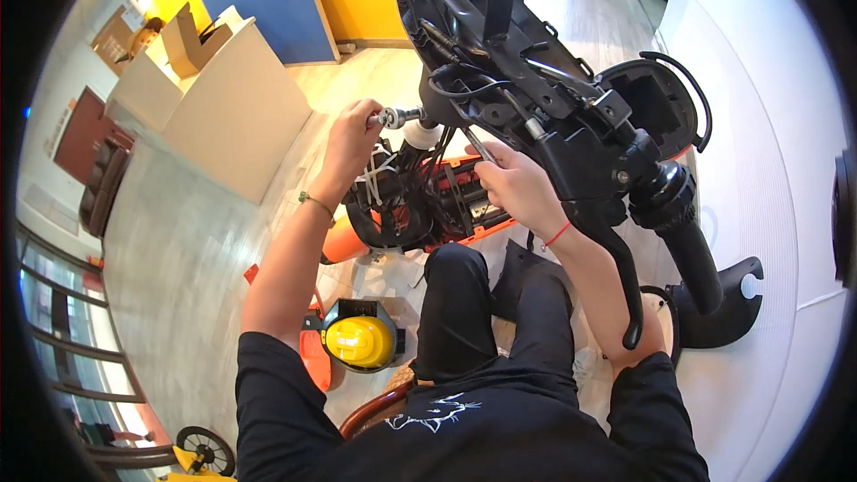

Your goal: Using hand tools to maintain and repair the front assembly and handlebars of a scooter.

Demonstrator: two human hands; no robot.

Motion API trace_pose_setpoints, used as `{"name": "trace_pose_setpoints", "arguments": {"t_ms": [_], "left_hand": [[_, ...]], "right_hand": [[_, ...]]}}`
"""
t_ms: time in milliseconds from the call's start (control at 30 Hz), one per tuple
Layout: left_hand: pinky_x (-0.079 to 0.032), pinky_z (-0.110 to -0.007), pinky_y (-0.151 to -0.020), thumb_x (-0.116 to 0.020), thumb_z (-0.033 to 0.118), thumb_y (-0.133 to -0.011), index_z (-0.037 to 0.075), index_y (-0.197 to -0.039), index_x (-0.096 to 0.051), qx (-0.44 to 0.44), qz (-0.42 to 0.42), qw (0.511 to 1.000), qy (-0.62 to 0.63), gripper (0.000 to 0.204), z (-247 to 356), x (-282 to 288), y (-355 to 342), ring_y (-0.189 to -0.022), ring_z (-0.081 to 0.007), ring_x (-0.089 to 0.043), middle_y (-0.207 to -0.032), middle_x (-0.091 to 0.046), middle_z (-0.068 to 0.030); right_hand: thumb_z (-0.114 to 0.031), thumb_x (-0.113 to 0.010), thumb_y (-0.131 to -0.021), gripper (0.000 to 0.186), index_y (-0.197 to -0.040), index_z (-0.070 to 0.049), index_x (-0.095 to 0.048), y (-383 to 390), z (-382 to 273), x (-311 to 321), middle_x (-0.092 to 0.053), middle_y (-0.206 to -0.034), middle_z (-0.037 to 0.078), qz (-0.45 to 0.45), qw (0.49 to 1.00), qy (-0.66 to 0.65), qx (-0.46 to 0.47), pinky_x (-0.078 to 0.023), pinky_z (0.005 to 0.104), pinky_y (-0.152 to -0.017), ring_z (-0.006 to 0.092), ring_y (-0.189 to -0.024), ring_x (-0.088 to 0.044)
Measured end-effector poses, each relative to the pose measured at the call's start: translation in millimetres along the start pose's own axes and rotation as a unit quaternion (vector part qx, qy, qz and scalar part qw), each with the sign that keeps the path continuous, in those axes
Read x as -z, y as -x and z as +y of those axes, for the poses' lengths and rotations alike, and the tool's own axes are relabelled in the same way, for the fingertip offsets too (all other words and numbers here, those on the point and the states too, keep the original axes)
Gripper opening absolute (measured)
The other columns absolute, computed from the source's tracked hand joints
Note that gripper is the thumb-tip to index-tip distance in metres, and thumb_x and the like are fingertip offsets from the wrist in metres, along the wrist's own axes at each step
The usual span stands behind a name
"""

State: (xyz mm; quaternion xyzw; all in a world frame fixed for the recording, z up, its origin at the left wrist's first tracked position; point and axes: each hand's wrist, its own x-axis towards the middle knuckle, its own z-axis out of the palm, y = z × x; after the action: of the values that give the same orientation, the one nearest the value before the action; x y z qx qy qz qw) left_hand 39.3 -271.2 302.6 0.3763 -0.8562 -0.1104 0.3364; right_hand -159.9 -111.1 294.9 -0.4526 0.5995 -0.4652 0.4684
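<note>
My left hand [352, 136] is closed round the handle of a silver socket ratchet [394, 117]. Its socket end points right, against the lower part of a scooter's black handlebar assembly [500, 45]. In my right hand [522, 186], pinched between thumb and fingers, is a slim metal tool [478, 145] like a wrench or screwdriver. That tool's far end reaches up to the underside of the same assembly; its tip is hidden. Below both hands lies the scooter's opened orange body [486, 230], with black cables and wiring showing.
A black brake lever [625, 277] and handlebar grip [696, 263] jut over my right forearm. A black curved cover [736, 303] lies at right. A yellow helmet-like dome [359, 342] sits left of my knees. A white counter [223, 116] stands at far left, before a blue panel [268, 0].
</note>
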Motion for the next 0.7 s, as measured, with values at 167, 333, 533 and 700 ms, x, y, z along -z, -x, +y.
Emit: {"name": "trace_pose_setpoints", "arguments": {"t_ms": [167,333,533,700], "left_hand": [[-0.041,-0.036,-0.067,-0.059,0.001,-0.075,-0.004,-0.075,-0.056,-0.025,0.031,0.999,0.021,0.005,0.9,-8.6,-15.7,-0.074,-0.03,-0.05,-0.072,-0.052,-0.0148],[-0.039,-0.037,-0.066,-0.061,0.006,-0.079,-0.005,-0.07,-0.054,-0.036,0.055,0.998,0.025,0.015,-4.2,-15.3,-13.3,-0.072,-0.0293,-0.047,-0.068,-0.049,-0.0144],[-0.037,-0.033,-0.051,-0.059,0.015,-0.087,-0.006,-0.079,-0.056,0.046,0.017,0.983,0.178,0.023,1.9,-37.5,-11.5,-0.051,-0.0174,-0.034,-0.057,-0.049,-0.0181],[-0.034,-0.031,-0.05,-0.058,0.017,-0.088,-0.004,-0.075,-0.057,0.094,0.122,0.983,0.096,0.025,18.0,-14.3,-1.0,-0.053,-0.013,-0.035,-0.054,-0.046,-0.0148]], "right_hand": [[-0.008,-0.046,-0.087,0.032,-0.117,0.003,-0.051,-1.1,8.0,-0.2,-0.039,-0.067,-0.005,-0.013,0.995,-0.084,0.051,-0.024,0.0187,-0.043,0.0007,-0.049,-0.03],[-0.008,-0.046,-0.086,0.032,-0.117,0.002,-0.051,-18.8,30.7,4.0,-0.039,-0.067,-0.006,-0.018,0.994,-0.049,0.096,-0.024,0.0184,-0.042,0.0005,-0.049,-0.029],[-0.008,-0.047,-0.086,0.032,-0.116,0.0,-0.052,-15.5,23.5,-0.9,-0.038,-0.066,-0.006,-0.022,0.996,-0.057,0.067,-0.023,0.0186,-0.042,0.0005,-0.049,-0.029],[-0.008,-0.046,-0.086,0.033,-0.117,0.0,-0.051,-21.8,36.2,4.6,-0.036,-0.063,-0.007,-0.046,0.991,-0.043,0.12,-0.023,0.0184,-0.042,0.0002,-0.048,-0.028]]}}
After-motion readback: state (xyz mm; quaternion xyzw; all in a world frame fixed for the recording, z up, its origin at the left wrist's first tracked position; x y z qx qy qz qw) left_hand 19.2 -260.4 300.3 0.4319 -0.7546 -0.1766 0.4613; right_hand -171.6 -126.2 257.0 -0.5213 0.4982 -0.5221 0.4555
